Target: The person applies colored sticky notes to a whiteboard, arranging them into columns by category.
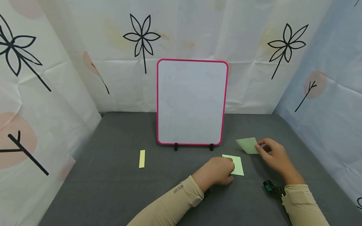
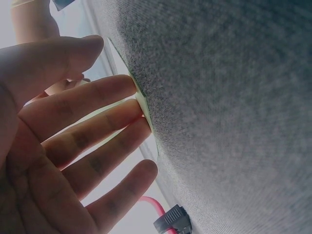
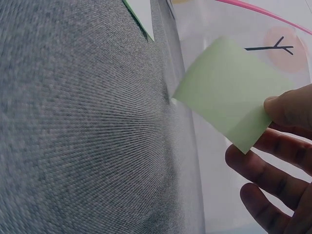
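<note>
Beige sleeves point(image 1: 169, 204) reach over the gray surface point(image 1: 93, 194). Left fingers extended, the left hand point(image 1: 216, 172) touches a flat green sticky note point(image 1: 238, 166); toward the right edge, the right hand point(image 1: 278, 159) pinches a raised green sticky note point(image 1: 247, 145). Near the far edge stands a pink-framed whiteboard point(image 1: 192, 102).

Grey tabletop point(image 1: 101, 194) with whiteboard point(image 1: 192, 102), yellow strip point(image 1: 142, 158), note point(image 1: 238, 166)

So the left arm, in a stretchy-looking tan fabric sleeve point(image 1: 169, 204) with dark lettering, slants in from lower left. Its bare left hand point(image 1: 217, 171) has the fingers point(image 2: 87, 100) pretty much straight and slightly spread, thumb apart. Matching tan sleeve point(image 1: 304, 204) on the other arm, angled up-left; that bare right hand point(image 1: 273, 157) is pinching, lower fingers bent.
</note>
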Demonstrator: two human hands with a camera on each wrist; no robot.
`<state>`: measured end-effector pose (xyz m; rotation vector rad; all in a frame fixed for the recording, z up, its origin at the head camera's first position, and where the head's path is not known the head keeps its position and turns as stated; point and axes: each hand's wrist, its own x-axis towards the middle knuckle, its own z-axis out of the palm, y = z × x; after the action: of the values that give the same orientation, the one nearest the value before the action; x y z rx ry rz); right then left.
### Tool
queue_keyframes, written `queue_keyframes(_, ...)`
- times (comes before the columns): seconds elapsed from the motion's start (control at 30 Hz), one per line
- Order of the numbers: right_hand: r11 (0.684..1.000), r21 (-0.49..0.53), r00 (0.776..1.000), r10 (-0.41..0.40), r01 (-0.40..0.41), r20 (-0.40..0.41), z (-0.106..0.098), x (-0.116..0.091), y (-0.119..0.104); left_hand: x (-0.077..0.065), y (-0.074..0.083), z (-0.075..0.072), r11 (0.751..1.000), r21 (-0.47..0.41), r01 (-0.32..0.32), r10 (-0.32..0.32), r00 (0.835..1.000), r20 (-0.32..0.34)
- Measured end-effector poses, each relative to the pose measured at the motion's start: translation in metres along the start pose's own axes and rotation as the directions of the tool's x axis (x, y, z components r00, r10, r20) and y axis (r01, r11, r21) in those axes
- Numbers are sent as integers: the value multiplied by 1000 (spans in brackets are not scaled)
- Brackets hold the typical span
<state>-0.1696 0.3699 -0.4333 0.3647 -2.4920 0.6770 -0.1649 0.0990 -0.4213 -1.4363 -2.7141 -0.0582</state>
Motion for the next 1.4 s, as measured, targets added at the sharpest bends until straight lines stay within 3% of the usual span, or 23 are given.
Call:
queue_keyframes(0.23, 1000, 0, 1000, 12, -12, 3, 2, 5, -6, -4, -3, -2, 1000, 17, 1, -1, 1000, 5)
queue_keyframes(0.47, 1000, -8, 999, -21, 21, -24, 7, 0, -9, -8, -4, -7, 999, -16, -38, 38, 998, 40)
queue_keyframes(0.83, 996, -41, 994, -84, 82, -65, 15, 3, -22, -9, -15, -13, 996, -68, -53, 53, 999, -5)
queue_keyframes(1.1, 980, -99, 979, -180, 170, -93, 9, 29, -43, -14, -45, -37, 975, -216, 50, -48, 999, 13)
queue_keyframes(1.27, 977, -85, 970, -206, 197, -127, 5, 59, -69, -27, -70, -55, 947, -314, 61, -97, 990, -98)
queue_keyframes(1.33, 977, -74, 968, -209, 201, -139, 5, 71, -81, -33, -80, -61, 939, -341, 49, -122, 973, -194)
queue_keyframes(1.4, 977, -55, 966, -210, 204, -148, 7, 82, -92, -40, -89, -65, 932, -361, 34, -150, 943, -298)
